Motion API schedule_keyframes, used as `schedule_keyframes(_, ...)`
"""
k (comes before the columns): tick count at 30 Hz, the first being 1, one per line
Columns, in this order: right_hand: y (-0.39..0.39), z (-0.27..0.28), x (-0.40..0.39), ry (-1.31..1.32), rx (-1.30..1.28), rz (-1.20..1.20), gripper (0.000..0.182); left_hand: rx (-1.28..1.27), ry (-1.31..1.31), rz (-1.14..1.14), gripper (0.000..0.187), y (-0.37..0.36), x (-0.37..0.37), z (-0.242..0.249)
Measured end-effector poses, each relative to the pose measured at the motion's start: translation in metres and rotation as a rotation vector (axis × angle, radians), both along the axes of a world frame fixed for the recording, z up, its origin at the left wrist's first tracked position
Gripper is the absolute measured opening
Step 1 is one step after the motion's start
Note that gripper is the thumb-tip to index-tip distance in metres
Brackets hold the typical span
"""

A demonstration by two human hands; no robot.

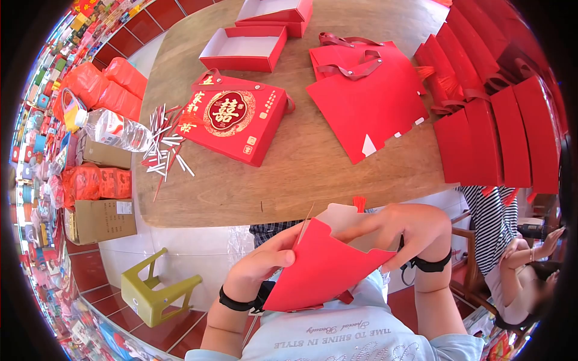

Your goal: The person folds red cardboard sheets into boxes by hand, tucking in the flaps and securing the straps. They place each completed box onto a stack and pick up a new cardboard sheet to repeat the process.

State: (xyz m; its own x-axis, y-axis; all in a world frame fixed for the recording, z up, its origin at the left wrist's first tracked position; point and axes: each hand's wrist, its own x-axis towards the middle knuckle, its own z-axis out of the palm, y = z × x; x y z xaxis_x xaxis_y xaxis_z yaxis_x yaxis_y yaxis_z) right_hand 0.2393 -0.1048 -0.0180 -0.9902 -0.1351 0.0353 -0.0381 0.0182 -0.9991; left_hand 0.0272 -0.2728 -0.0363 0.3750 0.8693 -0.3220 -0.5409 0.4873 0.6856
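Observation:
A red cardboard gift bag (328, 265) is held in front of my chest, its open end with pale inner faces turned up and away from me. My left hand (265, 259) grips its left edge, thumb on the outer red face. At the right side my right hand (418, 231) holds the bag's edge, with some fingers reaching into the opening. A red tassel (359, 203) shows just beyond the bag. On the table ahead lie flat red bags with ribbon handles (367, 99) and a red gift box with gold characters (238, 117).
Red open trays (244, 48) sit at the wooden table's (289, 180) far side. Red bags (497, 138) stand in rows at right. White and red sticks (162, 144) and a plastic bottle (117, 129) lie at left. A green stool (159, 289) is below; another person (518, 271) sits at right.

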Motion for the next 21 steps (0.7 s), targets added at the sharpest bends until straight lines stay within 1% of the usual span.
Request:
schedule_keyframes(1,0.0,-0.002,0.0,0.0,-0.001,0.0,0.016,-0.021,-0.01,-0.022,0.091,0.002,0.0,-0.002)
schedule_keyframes(2,0.0,-0.004,0.001,0.053,-0.011,-0.005,0.016,-0.022,-0.01,-0.022,0.091,0.002,0.0,-0.006)
schedule_keyframes(4,0.002,-0.001,0.002,0.107,-0.023,-0.013,0.017,-0.084,-0.063,0.03,0.077,0.002,0.001,-0.013)
schedule_keyframes(5,0.004,0.009,0.004,0.079,0.074,-0.039,0.018,-0.085,-0.062,0.028,0.077,0.002,0.003,-0.013)
schedule_keyframes(6,0.006,0.017,0.007,0.05,0.171,-0.065,0.02,-0.088,-0.026,0.149,0.071,0.003,0.005,-0.013)
schedule_keyframes(7,0.006,0.022,0.011,0.051,0.17,-0.066,0.02,-0.09,0.01,0.272,0.066,0.003,0.006,-0.013)
schedule_keyframes(8,0.005,0.025,0.018,0.124,0.248,-0.294,0.024,-0.091,0.01,0.271,0.066,0.003,0.005,-0.012)
schedule_keyframes(9,0.003,0.029,0.021,0.197,0.324,-0.521,0.03,-0.025,0.089,0.424,0.063,0.004,0.003,-0.011)
schedule_keyframes(10,-0.003,0.032,0.019,0.197,0.324,-0.521,0.03,0.042,0.168,0.575,0.06,0.005,0.0,-0.009)
schedule_keyframes(11,-0.01,0.035,0.014,0.236,0.447,-0.914,0.038,0.042,0.168,0.575,0.06,0.005,-0.003,-0.006)
schedule_keyframes(12,-0.017,0.038,0.01,0.272,0.567,-1.308,0.048,0.079,0.251,0.67,0.059,0.006,-0.007,-0.003)
schedule_keyframes(13,-0.023,0.032,0.007,0.276,0.569,-1.304,0.048,0.118,0.335,0.768,0.057,0.007,-0.009,-0.001)
schedule_keyframes(14,-0.029,0.019,0.005,0.241,0.163,-1.212,0.053,0.145,0.371,0.841,0.055,0.006,-0.009,-0.003)
schedule_keyframes(15,-0.034,0.007,0.005,0.197,-0.235,-1.092,0.059,0.145,0.372,0.843,0.055,0.007,-0.009,-0.002)
schedule_keyframes(16,-0.036,-0.002,0.007,0.078,-0.265,-1.001,0.045,0.176,0.415,0.888,0.052,0.009,-0.008,0.0)
schedule_keyframes(17,-0.034,-0.009,0.01,0.078,-0.266,-0.999,0.045,0.206,0.46,0.933,0.05,0.01,-0.007,0.001)
schedule_keyframes(18,-0.033,-0.014,0.012,0.0,-0.213,-1.066,0.038,0.202,0.461,0.933,0.05,0.009,-0.009,0.001)
schedule_keyframes(19,-0.033,-0.016,0.013,-0.079,-0.158,-1.133,0.03,0.212,0.51,0.851,0.046,0.007,-0.012,0.002)
schedule_keyframes(20,-0.033,-0.017,0.012,-0.023,-0.169,-1.207,0.021,0.221,0.556,0.769,0.043,0.005,-0.014,0.002)
schedule_keyframes(21,-0.033,-0.017,0.012,-0.025,-0.17,-1.208,0.021,0.219,0.556,0.767,0.043,0.005,-0.014,0.002)
